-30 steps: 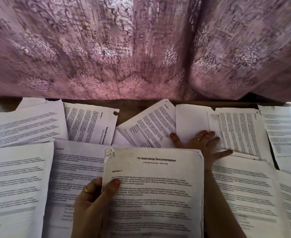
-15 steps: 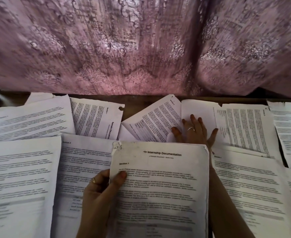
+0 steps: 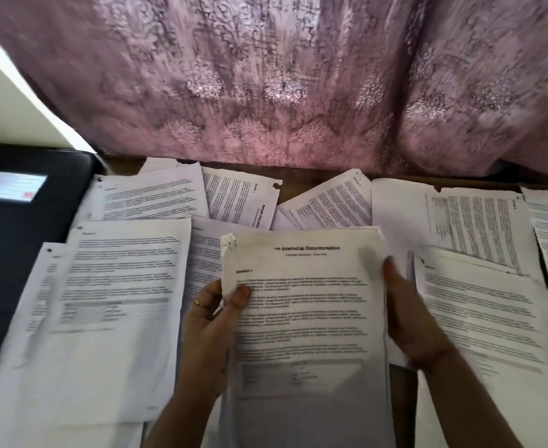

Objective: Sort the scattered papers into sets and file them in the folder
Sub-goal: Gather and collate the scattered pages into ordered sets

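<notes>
At frame centre the left hand (image 3: 208, 328) grips a stapled set (image 3: 305, 318) by its left edge, thumb on the page. The right hand (image 3: 408, 318), blurred, lies against its right edge. Loose papers (image 3: 117, 286) cover the worktop (image 3: 293, 185); a black folder (image 3: 24, 227) lies at left, a pink curtain (image 3: 282, 76) above.

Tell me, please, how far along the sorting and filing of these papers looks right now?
Early on. Done: one set, headed Internship Documentation, looks gathered. In hand: the left hand grips that set's left edge, thumb on the front page, while the right hand lies against its right edge, perhaps squaring it. Left: many loose sheets cover the table, and the black folder at the left lies shut, so nothing looks filed.
</notes>
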Demonstrator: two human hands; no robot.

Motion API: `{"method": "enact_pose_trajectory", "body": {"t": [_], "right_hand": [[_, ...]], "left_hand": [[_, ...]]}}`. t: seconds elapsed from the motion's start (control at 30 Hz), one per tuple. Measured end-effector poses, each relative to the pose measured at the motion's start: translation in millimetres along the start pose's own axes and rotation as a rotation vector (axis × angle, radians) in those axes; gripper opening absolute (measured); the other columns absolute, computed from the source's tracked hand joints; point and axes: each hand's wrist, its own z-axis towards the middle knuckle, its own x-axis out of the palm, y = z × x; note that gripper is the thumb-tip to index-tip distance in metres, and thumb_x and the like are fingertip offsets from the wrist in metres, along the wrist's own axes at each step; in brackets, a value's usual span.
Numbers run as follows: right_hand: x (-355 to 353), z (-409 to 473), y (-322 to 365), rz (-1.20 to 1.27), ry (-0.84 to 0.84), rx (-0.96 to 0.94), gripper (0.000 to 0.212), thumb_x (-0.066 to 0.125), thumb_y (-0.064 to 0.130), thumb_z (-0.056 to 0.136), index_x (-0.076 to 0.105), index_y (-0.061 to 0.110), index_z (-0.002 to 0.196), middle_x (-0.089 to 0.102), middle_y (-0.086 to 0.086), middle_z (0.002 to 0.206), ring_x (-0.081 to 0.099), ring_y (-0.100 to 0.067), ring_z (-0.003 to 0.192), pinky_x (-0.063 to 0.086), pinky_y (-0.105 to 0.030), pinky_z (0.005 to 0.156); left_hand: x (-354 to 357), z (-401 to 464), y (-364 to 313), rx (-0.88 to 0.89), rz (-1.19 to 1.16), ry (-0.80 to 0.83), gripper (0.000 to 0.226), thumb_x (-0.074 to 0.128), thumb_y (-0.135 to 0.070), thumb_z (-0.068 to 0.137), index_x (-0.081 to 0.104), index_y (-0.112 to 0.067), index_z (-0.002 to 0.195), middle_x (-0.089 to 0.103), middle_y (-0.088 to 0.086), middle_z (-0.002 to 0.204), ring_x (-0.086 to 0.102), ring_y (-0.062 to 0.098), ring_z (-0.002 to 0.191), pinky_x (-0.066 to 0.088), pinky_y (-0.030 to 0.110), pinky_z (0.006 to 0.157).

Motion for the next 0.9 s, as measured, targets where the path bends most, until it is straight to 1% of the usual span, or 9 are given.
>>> {"method": "enact_pose_trajectory", "body": {"t": [0.07,0.17,0.23,0.4,0.53,0.63,0.73,0.83,0.9], "right_hand": [[15.8,-15.0,-21.2,-0.076,-0.043,-0.015,0.04,0.073,0.042,0.082,0.071,0.015,0.111,0.07,-0.016,0.112,0.067,-0.035,0.103,0.058,-0.037,0.077],[34.3,-27.4,-40.8,-0.156,-0.141,-0.029,0.027,0.073,0.019,0.082,0.071,0.011,0.108,0.072,-0.014,0.108,0.069,-0.033,0.099,0.059,-0.035,0.075],[39.1,-32.6,-46.3,-0.167,-0.146,0.004,0.029,0.072,0.018,0.082,0.069,0.009,0.11,0.072,-0.014,0.109,0.07,-0.033,0.098,0.059,-0.039,0.077],[48.3,-40.1,-51.6,-0.302,-0.088,0.084,0.04,0.073,0.022,0.081,0.065,0.008,0.118,0.072,-0.009,0.111,0.069,-0.029,0.101,0.055,-0.048,0.089],[55.4,-39.6,-55.9,-0.378,-0.085,0.09,0.046,0.076,0.027,0.077,0.064,0.008,0.118,0.072,-0.008,0.11,0.069,-0.028,0.101,0.054,-0.05,0.091],[55.6,-37.8,-49.0,-0.336,-0.069,0.075,0.047,0.077,0.034,0.078,0.064,0.014,0.118,0.072,-0.01,0.11,0.069,-0.031,0.1,0.055,-0.05,0.087],[54.6,-16.8,-24.0,-0.349,-0.213,-0.082,0.029,0.069,0.038,0.085,0.068,0.023,0.11,0.073,-0.002,0.105,0.068,-0.026,0.1,0.058,-0.037,0.079],[54.5,22.7,4.7,-0.673,-0.412,-0.28,0.015,0.061,0.03,0.093,0.068,0.028,0.106,0.071,0.009,0.099,0.065,-0.014,0.095,0.048,-0.014,0.075],[59.2,52.9,14.6,-0.904,-0.415,-0.285,0.023,0.06,0.027,0.094,0.067,0.02,0.115,0.068,0.004,0.108,0.062,-0.015,0.101,0.044,-0.014,0.082]], "left_hand": [[-8.2,-4.7,3.0,-0.01,-0.012,0.011,0.042,0.073,-0.02,0.077,0.062,-0.009,0.116,0.072,0.015,0.109,0.071,0.034,0.096,0.06,0.043,0.071],[-22.4,-6.1,7.3,-0.081,-0.026,0.045,0.055,0.074,-0.019,0.075,0.052,-0.021,0.125,0.07,0.012,0.113,0.07,0.036,0.098,0.058,0.053,0.076],[-36.2,0.0,6.5,-0.164,-0.065,0.113,0.062,0.072,-0.016,0.077,0.047,-0.03,0.132,0.071,0.012,0.113,0.069,0.037,0.098,0.059,0.05,0.074],[-54.5,26.1,-8.6,-0.227,-0.13,0.351,0.061,0.07,-0.02,0.079,0.052,-0.021,0.137,0.068,0.013,0.12,0.069,0.031,0.101,0.059,0.041,0.075],[-50.1,38.0,-13.0,-0.223,-0.244,0.48,0.029,0.061,-0.024,0.087,0.064,-0.021,0.116,0.06,0.007,0.134,0.059,0.031,0.121,0.055,0.045,0.091],[-49.2,36.7,-8.3,-0.299,-0.318,0.511,0.014,0.05,-0.026,0.094,0.058,-0.015,0.093,0.063,0.009,0.129,0.056,0.033,0.123,0.056,0.046,0.085],[-48.8,38.0,-7.6,-0.334,-0.326,0.54,0.018,0.049,-0.029,0.095,0.056,-0.014,0.088,0.064,0.012,0.128,0.058,0.036,0.12,0.057,0.047,0.081],[-44.3,44.5,-8.6,-0.326,-0.272,0.547,0.02,0.051,-0.031,0.096,0.058,-0.015,0.087,0.062,0.014,0.129,0.058,0.039,0.12,0.055,0.052,0.083],[-39.0,49.2,-8.6,-0.334,-0.265,0.564,0.022,0.056,-0.035,0.093,0.06,-0.015,0.085,0.061,0.015,0.131,0.058,0.04,0.12,0.054,0.052,0.084]]}}
